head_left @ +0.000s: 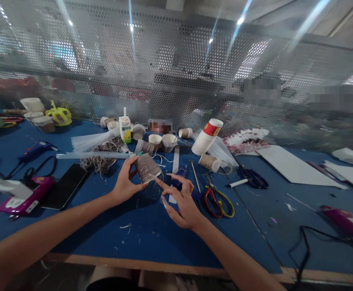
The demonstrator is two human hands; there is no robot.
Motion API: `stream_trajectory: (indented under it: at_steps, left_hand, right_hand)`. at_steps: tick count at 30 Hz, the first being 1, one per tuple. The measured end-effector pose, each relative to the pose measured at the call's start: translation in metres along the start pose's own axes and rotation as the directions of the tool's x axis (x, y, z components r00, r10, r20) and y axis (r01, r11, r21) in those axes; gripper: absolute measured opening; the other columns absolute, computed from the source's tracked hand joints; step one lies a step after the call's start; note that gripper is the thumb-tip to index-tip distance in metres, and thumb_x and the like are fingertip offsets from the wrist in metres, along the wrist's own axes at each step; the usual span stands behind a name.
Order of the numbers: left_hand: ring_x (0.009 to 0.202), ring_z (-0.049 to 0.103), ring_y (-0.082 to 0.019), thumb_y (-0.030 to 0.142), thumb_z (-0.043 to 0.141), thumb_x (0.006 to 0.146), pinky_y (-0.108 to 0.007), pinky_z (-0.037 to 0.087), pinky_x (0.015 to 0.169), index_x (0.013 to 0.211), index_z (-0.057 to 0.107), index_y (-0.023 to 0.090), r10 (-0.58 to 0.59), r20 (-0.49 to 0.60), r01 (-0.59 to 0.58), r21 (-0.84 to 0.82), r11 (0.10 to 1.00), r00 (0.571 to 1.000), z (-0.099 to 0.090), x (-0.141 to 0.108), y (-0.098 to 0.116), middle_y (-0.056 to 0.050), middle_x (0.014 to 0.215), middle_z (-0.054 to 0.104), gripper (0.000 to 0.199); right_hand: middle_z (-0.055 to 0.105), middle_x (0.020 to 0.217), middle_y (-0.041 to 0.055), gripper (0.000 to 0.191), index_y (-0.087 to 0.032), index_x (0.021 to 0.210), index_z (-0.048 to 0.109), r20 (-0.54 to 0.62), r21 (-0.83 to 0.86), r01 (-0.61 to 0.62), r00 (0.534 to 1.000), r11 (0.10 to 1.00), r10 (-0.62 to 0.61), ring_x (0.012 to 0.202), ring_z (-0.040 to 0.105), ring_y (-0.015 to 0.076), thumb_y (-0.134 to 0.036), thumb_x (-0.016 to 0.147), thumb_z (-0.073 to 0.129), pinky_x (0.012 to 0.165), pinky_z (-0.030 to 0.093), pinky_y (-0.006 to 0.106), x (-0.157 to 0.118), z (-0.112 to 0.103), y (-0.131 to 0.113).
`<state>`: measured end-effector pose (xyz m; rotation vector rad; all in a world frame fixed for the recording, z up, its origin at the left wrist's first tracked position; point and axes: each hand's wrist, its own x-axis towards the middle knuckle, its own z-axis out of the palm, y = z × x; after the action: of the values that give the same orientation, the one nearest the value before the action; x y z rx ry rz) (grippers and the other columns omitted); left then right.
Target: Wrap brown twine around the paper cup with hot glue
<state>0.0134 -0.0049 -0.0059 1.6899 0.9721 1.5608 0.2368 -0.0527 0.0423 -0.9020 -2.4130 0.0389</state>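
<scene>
My left hand (124, 182) grips a paper cup wound with grey-brown yarn (147, 166), tilted, thumb at its lower edge and fingers on its far side. My right hand (184, 204) has its fingers apart, with the index fingertip at or very near the cup's lower right edge; I see nothing held in it. Behind the cup lies a tangled heap of similar yarn (100, 157). Scissors with red and yellow handles (217, 200) and a thin stick (195, 176) lie right of my right hand.
On the blue table (152, 242) stand a drink carton with a straw (125, 129) and a leaning stack of paper cups (205, 139). A black phone (65, 188) and a purple power strip (27, 198) are left; dark-handled scissors (256, 178) lie right. A perforated metal screen (176, 60) closes the back.
</scene>
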Motion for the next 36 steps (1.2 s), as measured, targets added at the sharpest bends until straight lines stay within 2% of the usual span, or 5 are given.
stream_trajectory:
  at_steps: [18,26,30,33,36]
  left_hand:
    - [0.132,0.043,-0.031,0.032,0.076,0.069,-0.044,0.050,0.100,0.131,0.037,0.026,-0.002,0.001,0.002,-0.055,0.998,1.000,-0.001,-0.001,-0.001,-0.012,0.137,0.040,0.073]
    - [0.130,0.046,-0.030,0.035,0.077,0.067,-0.043,0.051,0.099,0.130,0.037,0.026,0.028,-0.024,-0.030,-0.065,0.997,0.999,-0.001,-0.001,-0.001,-0.012,0.134,0.042,0.075]
    - [0.130,0.047,-0.031,0.038,0.079,0.067,-0.048,0.041,0.108,0.133,0.036,0.025,0.036,0.096,-0.023,-0.131,0.991,0.995,-0.002,-0.002,0.000,-0.014,0.135,0.047,0.080]
    - [0.133,0.043,-0.033,0.041,0.081,0.064,-0.052,0.033,0.114,0.135,0.037,0.024,0.056,0.198,-0.022,-0.169,0.985,0.979,-0.001,-0.004,0.002,-0.016,0.139,0.046,0.085]
    - [0.138,0.038,-0.033,0.040,0.083,0.063,-0.053,0.028,0.116,0.136,0.036,0.024,0.078,0.301,-0.027,-0.171,0.985,0.950,0.001,-0.006,0.005,-0.016,0.144,0.042,0.088]
  right_hand:
    - [0.058,0.105,0.0098,0.014,-0.022,0.092,0.055,-0.097,0.060,-0.191,0.976,0.980,0.196,0.125,0.040,0.0285,-0.027,0.087,0.042,0.097,0.031,0.045,-0.001,-0.001,0.006]
    - [0.059,0.107,0.0123,0.026,-0.020,0.109,0.053,-0.155,0.067,-0.319,0.933,0.945,0.326,0.122,0.040,0.0316,-0.033,0.092,0.038,0.099,0.031,0.053,0.001,0.007,0.019]
    - [0.041,0.138,0.0168,0.048,-0.021,0.131,0.036,-0.186,0.182,-0.277,0.933,0.943,0.310,0.127,0.036,0.0322,-0.042,0.090,0.048,0.103,0.032,0.055,0.000,0.008,0.026]
    - [0.033,0.141,0.0165,0.074,-0.021,0.143,0.021,-0.118,0.297,-0.191,0.965,0.935,0.235,0.131,0.037,0.0299,-0.047,0.084,0.058,0.109,0.032,0.050,0.000,0.010,0.026]
    - [0.034,0.139,0.0168,0.076,-0.021,0.145,0.020,-0.040,0.364,-0.189,0.975,0.912,0.218,0.134,0.037,0.0296,-0.046,0.084,0.060,0.111,0.032,0.047,-0.001,0.015,0.026]
